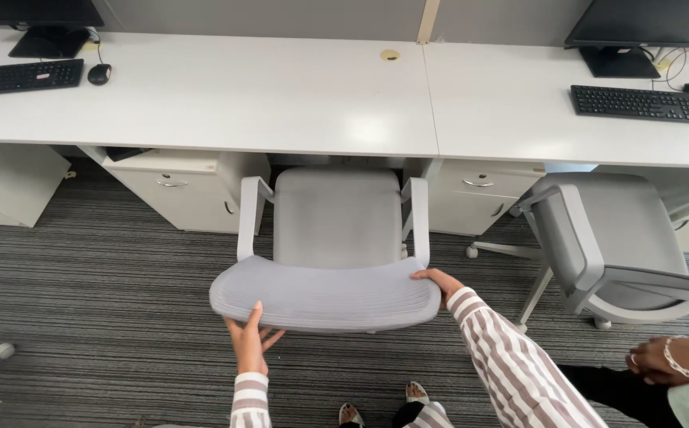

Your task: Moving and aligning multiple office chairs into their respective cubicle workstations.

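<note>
My left hand (248,342) grips the top edge of the chair (336,238) backrest at its left end, thumb up against the near face, fingers (271,339) wrapped under the rim. My right hand (438,279) rests on the right end of the same edge, fingers (422,274) curled over it (both sleeves are striped). The chair is grey, with two white armrests, and stands on the striped carpet (107,301), seat pushed partly under the white surface (281,95). A drawer unit (186,190) sits to its left under the surface, another (475,198) to its right. A second grey chair (614,246) stands near, on the right. Keyboards (19,77) lie at both far ends of the surface. Another person's hand (666,361) with bracelets shows at lower right, apart from the chair.
</note>
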